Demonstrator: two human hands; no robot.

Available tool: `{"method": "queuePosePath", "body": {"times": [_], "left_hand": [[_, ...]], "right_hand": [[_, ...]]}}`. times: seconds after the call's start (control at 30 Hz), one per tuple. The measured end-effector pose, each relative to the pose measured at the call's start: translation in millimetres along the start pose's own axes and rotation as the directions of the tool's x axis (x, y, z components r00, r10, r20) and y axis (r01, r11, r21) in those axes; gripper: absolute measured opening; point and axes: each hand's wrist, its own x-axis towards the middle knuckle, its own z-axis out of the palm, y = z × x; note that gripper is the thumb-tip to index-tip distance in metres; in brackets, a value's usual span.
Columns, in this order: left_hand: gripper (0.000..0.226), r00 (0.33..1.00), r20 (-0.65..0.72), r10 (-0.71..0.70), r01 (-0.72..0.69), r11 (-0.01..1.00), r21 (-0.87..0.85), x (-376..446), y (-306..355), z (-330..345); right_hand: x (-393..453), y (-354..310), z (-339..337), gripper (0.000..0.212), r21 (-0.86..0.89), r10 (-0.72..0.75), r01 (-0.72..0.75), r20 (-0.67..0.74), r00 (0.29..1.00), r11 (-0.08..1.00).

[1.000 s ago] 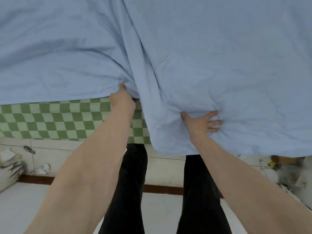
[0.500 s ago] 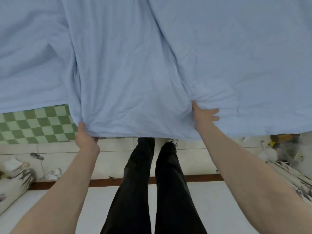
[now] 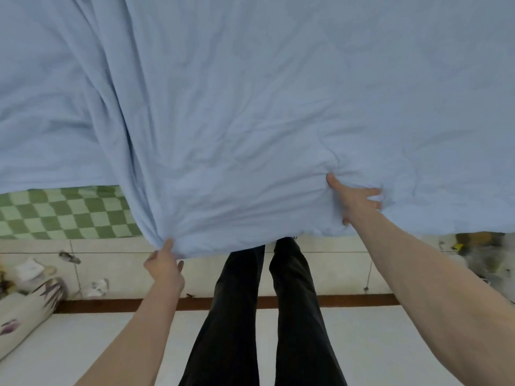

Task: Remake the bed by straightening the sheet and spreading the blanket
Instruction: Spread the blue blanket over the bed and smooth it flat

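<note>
A light blue blanket fills the upper two thirds of the head view and hangs over the near edge of the bed. Beneath it at the left shows the green and white checked sheet. My left hand pinches the blanket's lower hem where folds gather into a corner. My right hand grips a bunched fold of the blanket near its front edge, thumb up and fingers spread over the cloth. The mattress itself is hidden.
My legs in black trousers stand on pale floor tiles crossed by a brown strip. A patterned bolster and small clutter lie at the left; more clutter sits at the right edge.
My left hand has pulled the blanket's edge down and leftwards, covering more of the checked sheet. My right hand has shifted right and kept its hold on the fold.
</note>
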Motion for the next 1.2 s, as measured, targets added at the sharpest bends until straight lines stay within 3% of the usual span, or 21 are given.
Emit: {"method": "queuePosePath", "body": {"times": [0.1,0.27,0.37,0.43,0.53,0.57,0.63,0.73,0.83,0.9,0.97,1.07,1.2], "left_hand": [[0.072,0.994,0.055,0.098,-0.097,0.995,-0.025,23.7,41.3,5.7],[0.057,0.978,0.093,0.187,-0.201,0.966,0.164,39.3,76.9,24.1],[0.049,0.9,0.235,0.368,-0.435,0.8,0.413,43.8,82.4,27.1],[0.038,0.858,0.218,0.466,-0.511,0.721,0.468,47.1,87.7,19.8],[0.041,0.886,-0.087,0.456,-0.397,0.841,0.367,54.5,108.5,0.5],[0.041,0.897,-0.122,0.425,-0.36,0.863,0.356,57.0,114.2,-4.3],[0.042,0.912,-0.088,0.401,-0.351,0.873,0.338,58.9,120.2,-6.6],[0.043,0.957,0.016,0.288,-0.285,0.933,0.22,60.4,131.2,-5.3],[0.023,0.972,0.164,0.168,-0.19,0.974,0.126,65.7,154.7,-21.4],[0.011,0.965,0.231,0.125,-0.124,0.992,-0.022,70.8,179.7,-32.2],[0.034,0.945,0.309,0.11,-0.063,0.985,-0.158,80.3,208.3,-35.2],[0.065,0.923,0.375,0.089,-0.037,0.989,-0.144,97.9,247.7,-22.7],[0.046,0.923,0.35,0.159,-0.083,0.972,-0.221,106.5,268.0,-2.6]], "right_hand": [[3.1,3.6,4.3,0.168,-0.019,0.003,-0.003,-0.026,1.0,1.0],[0.0,8.4,14.4,0.159,-0.033,-0.011,0.007,-0.108,0.994,0.999],[-12.0,6.6,27.8,0.133,0.024,-0.054,0.059,-0.172,0.984,0.998],[-31.3,6.0,47.1,0.117,0.028,-0.131,0.138,-0.17,0.977,0.99],[-71.4,9.5,91.7,0.121,-0.034,-0.264,0.263,-0.027,0.964,0.964],[-83.5,9.8,105.4,0.127,-0.062,-0.274,0.277,0.041,0.961,0.959],[-96.3,5.7,124.9,0.142,-0.097,-0.229,0.241,0.121,0.966,0.966],[-97.0,-9.8,134.7,0.162,-0.1,-0.132,0.141,0.095,0.987,0.985],[-96.0,-16.7,141.2,0.169,-0.068,-0.108,0.112,0.062,0.992,0.991],[-96.9,-15.9,144.8,0.169,-0.059,-0.113,0.114,0.035,0.993,0.992],[-99.3,-16.1,148.1,0.168,-0.069,-0.107,0.106,0.003,0.994,0.992],[-103.5,-17.2,153.0,0.161,-0.098,-0.099,0.09,-0.1,0.99,0.991],[-139.0,-6.9,179.5,0.131,-0.102,-0.157,0.141,-0.17,0.973,0.985]]}}
